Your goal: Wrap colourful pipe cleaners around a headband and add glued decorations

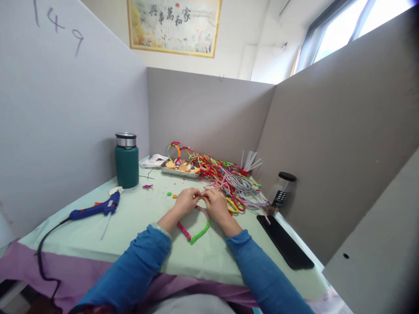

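Note:
My left hand [187, 200] and my right hand [216, 204] meet over the middle of the table, fingertips pinched close together. Whatever is between the fingertips is too small and covered to make out. Just below them is a hoop wrapped in fuzzy pipe cleaner [201, 234], bright pink on the left and green on the right. Its two colours meet in a point towards me, and its far part runs under my hands. Near my left fingers lie a small orange piece [174, 196] and a green piece [169, 194].
A heap of pipe cleaners [240, 183] lies behind my right hand, beside a metal tray [180, 172] of craft pieces. At left are a blue glue gun [94, 210] and a green bottle [126, 165]. A black phone [284, 242] and clear bottle [283, 192] are at right.

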A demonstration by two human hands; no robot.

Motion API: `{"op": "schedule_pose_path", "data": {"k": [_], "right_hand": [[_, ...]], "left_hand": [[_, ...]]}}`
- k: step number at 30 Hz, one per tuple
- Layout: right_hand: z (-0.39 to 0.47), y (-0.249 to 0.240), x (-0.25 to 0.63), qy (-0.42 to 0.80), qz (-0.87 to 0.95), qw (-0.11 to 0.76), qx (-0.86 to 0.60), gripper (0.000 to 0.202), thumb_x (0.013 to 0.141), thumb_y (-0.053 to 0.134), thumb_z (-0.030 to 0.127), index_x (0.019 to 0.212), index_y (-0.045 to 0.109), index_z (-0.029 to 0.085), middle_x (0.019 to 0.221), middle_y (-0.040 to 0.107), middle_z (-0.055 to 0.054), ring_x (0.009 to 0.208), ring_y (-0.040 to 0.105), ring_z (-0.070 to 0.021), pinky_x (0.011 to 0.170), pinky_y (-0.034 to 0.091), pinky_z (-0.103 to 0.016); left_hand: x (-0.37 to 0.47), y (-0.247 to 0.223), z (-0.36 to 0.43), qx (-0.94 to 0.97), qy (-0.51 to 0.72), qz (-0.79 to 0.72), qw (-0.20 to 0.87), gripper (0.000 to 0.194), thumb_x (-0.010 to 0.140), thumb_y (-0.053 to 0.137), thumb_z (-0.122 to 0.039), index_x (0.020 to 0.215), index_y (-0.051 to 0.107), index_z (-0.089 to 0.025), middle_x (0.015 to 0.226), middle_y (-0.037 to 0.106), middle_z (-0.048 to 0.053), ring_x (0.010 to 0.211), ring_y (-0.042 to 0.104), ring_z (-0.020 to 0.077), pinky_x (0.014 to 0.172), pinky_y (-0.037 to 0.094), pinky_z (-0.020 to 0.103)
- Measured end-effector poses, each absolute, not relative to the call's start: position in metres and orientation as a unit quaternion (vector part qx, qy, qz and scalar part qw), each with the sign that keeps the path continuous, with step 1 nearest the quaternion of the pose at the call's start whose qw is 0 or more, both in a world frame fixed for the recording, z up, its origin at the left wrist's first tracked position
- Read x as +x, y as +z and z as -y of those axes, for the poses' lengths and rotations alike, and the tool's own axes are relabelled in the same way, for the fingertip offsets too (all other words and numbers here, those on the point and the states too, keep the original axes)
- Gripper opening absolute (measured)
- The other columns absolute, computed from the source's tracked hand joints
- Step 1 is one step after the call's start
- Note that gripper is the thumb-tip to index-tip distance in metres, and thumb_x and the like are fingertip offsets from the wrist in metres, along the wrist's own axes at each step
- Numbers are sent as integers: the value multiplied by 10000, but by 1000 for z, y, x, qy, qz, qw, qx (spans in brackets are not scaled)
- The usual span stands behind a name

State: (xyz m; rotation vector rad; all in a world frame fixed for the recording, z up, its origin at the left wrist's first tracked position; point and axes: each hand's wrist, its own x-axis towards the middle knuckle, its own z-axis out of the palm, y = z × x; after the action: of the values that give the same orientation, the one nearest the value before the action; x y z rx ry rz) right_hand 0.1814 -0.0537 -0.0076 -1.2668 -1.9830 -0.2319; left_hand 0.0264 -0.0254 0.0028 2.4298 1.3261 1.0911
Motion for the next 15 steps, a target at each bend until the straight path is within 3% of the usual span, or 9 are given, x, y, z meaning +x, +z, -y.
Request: {"op": "schedule_pose_path", "data": {"k": [6, 11, 15], "right_hand": [[56, -8, 180, -128, 778, 326, -522, 119, 856, 491, 197, 836, 607, 178, 853, 613, -76, 787, 542, -198, 727, 349, -309], [55, -8, 180, -80, 763, 393, -506, 109, 831, 492, 181, 783, 590, 179, 811, 604, -60, 781, 537, -184, 714, 357, -292], [51, -7, 179, 2, 727, 480, -491, 106, 787, 498, 171, 710, 570, 178, 742, 590, -37, 706, 521, -165, 648, 361, -276]], "left_hand": [[27, 4, 29, 816, 338, -464, 65, 164, 774, 556, -202, 816, 714, -194, 820, 688, 48, 768, 589, 155, 704, 389, 239], [28, 2, 25, 788, 377, -469, 129, 160, 767, 575, -253, 789, 716, -180, 778, 701, 43, 720, 591, 149, 676, 388, 240], [31, 1, 23, 753, 408, -459, 235, 158, 733, 593, -270, 722, 698, -152, 635, 650, 15, 585, 539, 123, 569, 370, 224]]}}
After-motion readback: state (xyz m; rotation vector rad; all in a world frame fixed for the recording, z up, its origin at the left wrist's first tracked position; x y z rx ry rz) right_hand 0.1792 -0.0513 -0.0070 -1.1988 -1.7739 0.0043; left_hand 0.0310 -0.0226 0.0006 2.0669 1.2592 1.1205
